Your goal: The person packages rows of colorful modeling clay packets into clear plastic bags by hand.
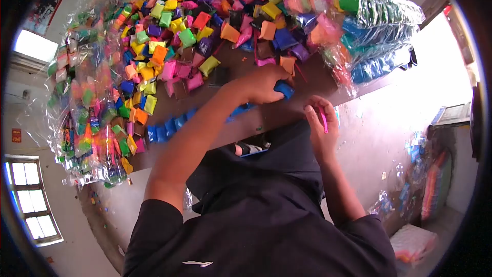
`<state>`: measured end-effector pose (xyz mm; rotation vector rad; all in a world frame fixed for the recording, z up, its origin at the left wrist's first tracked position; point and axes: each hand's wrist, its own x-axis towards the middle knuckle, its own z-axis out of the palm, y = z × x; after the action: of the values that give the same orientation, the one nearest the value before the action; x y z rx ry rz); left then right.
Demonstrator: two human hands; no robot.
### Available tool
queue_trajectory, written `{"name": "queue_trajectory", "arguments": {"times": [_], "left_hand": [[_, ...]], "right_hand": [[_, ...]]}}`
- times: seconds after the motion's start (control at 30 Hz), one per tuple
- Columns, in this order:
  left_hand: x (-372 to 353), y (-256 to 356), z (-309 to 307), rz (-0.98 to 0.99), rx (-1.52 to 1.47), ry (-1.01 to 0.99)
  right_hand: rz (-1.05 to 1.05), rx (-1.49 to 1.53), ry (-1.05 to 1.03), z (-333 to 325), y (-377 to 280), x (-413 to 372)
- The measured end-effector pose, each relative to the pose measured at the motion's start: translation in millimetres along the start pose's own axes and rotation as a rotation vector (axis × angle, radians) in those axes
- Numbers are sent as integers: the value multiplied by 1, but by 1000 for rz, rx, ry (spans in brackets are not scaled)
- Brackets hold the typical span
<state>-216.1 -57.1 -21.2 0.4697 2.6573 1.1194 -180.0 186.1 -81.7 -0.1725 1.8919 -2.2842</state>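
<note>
My left hand [266,85] reaches across the brown table with curled fingers closed on a small blue packet [284,90]. Just beyond its fingertips lies an orange packet [287,63]. Beneath my left forearm, a row of blue packets [166,129] runs along the near side of the table, partly hidden by the arm. Off the table's front edge, my right hand [325,128] is closed around a thin pink plastic stick [323,118]. Thin pink strips [302,72] lie on the table to the right of the orange packet.
A large heap of small coloured packets [187,37] covers the table's far and left parts. Clear plastic bags of packets [100,102] line the left side, and stacked full bags [384,36] fill the right. Plastic litter [384,202] lies on the floor at right.
</note>
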Motion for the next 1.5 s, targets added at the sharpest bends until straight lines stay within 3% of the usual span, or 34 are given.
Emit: {"name": "queue_trajectory", "arguments": {"times": [0.1,0.17,0.2,0.27,0.4,0.5,0.7,0.97,1.17,1.5], "left_hand": [[4,-18,2,160,200,-31],[-10,-13,15,198,271,267],[-16,-7,20,196,273,264],[-27,9,28,1,227,390],[-24,11,59,-93,411,505],[-18,10,61,-169,453,469],[-20,-12,58,54,486,388],[-30,-3,60,4,449,389],[-32,3,59,-29,393,384],[-42,9,51,-126,314,366]], "right_hand": [[-97,-191,8,-2,7,1],[-115,-209,8,1,5,2],[-133,-229,2,3,5,2],[-193,-309,7,7,6,7],[-378,-573,-5,14,6,32],[-453,-650,-55,20,6,45],[-543,-691,-121,13,12,57],[-528,-644,-105,9,6,68],[-666,-762,-123,9,25,71],[-567,-796,-150,12,28,69]]}}
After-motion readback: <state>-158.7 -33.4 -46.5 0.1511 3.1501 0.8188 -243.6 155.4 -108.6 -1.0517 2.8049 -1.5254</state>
